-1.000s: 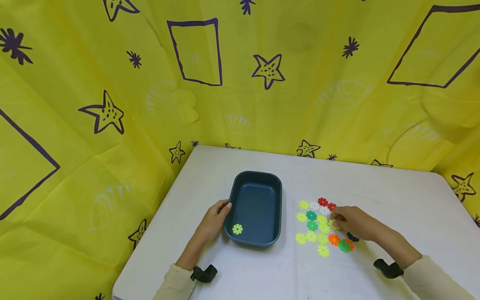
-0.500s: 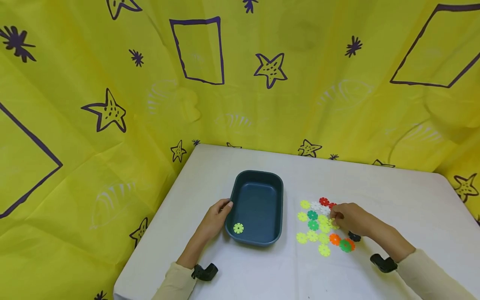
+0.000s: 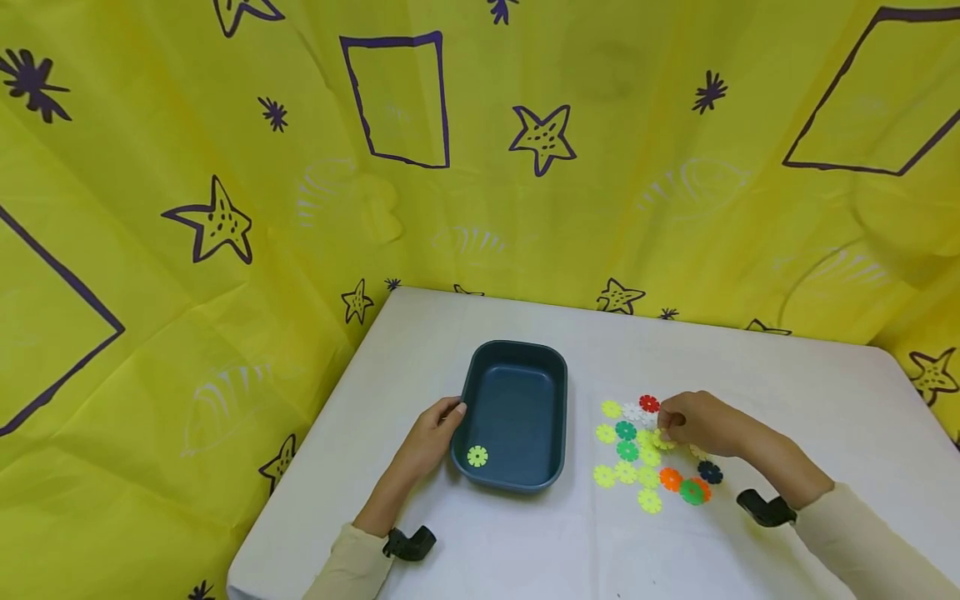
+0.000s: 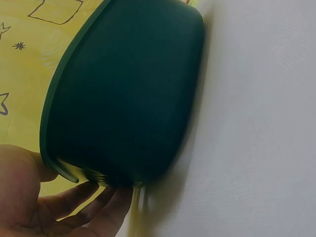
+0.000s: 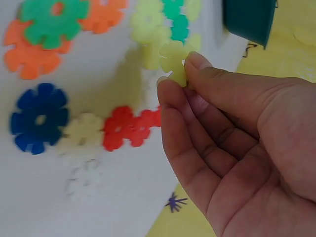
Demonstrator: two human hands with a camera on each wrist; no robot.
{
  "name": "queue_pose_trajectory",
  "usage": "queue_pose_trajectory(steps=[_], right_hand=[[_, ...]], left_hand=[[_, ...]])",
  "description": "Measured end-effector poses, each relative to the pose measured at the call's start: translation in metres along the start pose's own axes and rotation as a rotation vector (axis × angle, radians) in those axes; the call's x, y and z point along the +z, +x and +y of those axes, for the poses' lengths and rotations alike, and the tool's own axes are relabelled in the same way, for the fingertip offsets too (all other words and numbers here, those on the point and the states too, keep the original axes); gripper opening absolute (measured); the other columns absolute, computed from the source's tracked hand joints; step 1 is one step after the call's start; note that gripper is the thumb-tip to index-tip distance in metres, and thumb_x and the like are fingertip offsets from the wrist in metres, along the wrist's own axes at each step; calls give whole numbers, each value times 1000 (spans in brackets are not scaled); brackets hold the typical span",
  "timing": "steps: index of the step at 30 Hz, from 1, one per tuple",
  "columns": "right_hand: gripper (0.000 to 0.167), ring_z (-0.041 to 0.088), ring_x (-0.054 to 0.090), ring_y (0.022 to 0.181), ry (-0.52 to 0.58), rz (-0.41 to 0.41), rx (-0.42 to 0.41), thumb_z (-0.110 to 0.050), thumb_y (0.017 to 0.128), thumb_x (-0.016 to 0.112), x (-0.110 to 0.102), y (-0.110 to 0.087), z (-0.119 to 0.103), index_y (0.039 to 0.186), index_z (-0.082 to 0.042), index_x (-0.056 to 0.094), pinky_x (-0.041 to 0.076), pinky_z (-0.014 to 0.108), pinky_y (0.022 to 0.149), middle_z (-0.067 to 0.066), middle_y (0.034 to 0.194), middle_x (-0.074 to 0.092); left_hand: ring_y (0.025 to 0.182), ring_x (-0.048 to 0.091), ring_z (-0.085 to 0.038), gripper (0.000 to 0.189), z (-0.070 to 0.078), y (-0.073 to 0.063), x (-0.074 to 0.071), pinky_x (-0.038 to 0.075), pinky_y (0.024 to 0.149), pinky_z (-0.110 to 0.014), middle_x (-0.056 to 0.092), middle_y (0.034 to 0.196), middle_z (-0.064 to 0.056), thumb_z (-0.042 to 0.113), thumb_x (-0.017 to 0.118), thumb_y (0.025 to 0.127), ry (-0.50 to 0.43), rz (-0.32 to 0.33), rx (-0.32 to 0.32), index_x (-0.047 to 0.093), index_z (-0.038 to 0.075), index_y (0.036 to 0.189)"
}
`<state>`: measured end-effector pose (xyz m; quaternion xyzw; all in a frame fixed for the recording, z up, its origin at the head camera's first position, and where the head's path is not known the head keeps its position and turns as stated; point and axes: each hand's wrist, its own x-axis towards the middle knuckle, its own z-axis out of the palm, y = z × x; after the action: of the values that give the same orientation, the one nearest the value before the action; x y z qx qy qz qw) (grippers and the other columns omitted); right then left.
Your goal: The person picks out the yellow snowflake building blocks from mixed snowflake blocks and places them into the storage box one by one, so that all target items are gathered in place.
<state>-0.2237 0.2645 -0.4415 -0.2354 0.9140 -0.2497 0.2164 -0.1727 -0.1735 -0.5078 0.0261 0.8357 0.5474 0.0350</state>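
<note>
My left hand (image 3: 427, 437) grips the left rim of a dark teal plastic bin (image 3: 517, 400), with the thumb over the edge and the fingers against the outside wall (image 4: 123, 98). Inside the bin, near its front left corner, lies one yellow notched snowflake disc (image 3: 477, 456). Between thumb and forefinger my right hand (image 3: 703, 421) pinches another yellow snowflake disc (image 5: 173, 57), held over the spread of discs; its other fingers curl in below. Around it lie several yellow discs (image 3: 650, 500), green discs (image 3: 627, 451) and a red disc (image 3: 649, 403).
White discs (image 3: 633, 412) lie beside the red one. Orange discs (image 3: 670, 478), a green disc (image 3: 693, 492) resting on one of them, and a dark blue disc (image 3: 709, 472) sit at the near right. A yellow patterned cloth (image 3: 480, 208) hangs behind the white table (image 3: 787, 375).
My right hand has shifted slightly away and up with the pinched yellow disc, uncovering the dark blue disc and a pale one beside it. The left hand keeps its grip on the bin.
</note>
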Motion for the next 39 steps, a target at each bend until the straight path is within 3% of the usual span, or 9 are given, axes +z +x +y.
queue_pose_trajectory(steps=[11,17,23,30,34,39], right_hand=[[3,23,64,86,13,-7,-73,-11,100,72,-30,30,-47,100,-8,71,56,29,74,1,94,72],[4,20,65,87,-6,-17,-125,-12,101,72,-35,51,-77,102,-8,71,57,31,78,3,95,73],[5,15,65,85,-5,-19,-207,-11,104,68,-26,75,-104,101,-8,71,56,33,79,2,94,74],[6,20,65,81,-27,-55,-299,-10,102,70,-9,110,-136,97,-8,71,54,30,74,4,90,74],[6,16,64,79,-58,-81,-299,-10,101,71,1,130,-151,96,-8,72,55,30,74,2,88,73],[8,13,64,78,-128,-124,-237,-11,101,72,15,151,-167,94,-10,74,56,31,76,0,87,71]], left_hand=[[139,54,-43,49,1,-1,0,44,115,-59,60,145,-27,31,52,112,-9,1,9,57,-6,144],[140,54,-43,48,1,0,0,43,116,-59,59,146,-27,30,51,113,-6,-6,0,57,-6,144],[140,54,-43,48,1,0,0,43,116,-59,59,146,-26,30,52,113,8,-2,-7,57,-5,144],[138,55,-42,48,1,2,0,44,115,-58,61,145,-25,31,51,113,10,0,-2,58,-4,144],[137,56,-42,47,1,2,0,45,115,-58,61,144,-25,30,52,113,8,3,-6,58,-5,143],[135,58,-40,46,1,2,0,45,114,-58,63,142,-25,30,52,112,-2,2,-9,59,-4,142]])
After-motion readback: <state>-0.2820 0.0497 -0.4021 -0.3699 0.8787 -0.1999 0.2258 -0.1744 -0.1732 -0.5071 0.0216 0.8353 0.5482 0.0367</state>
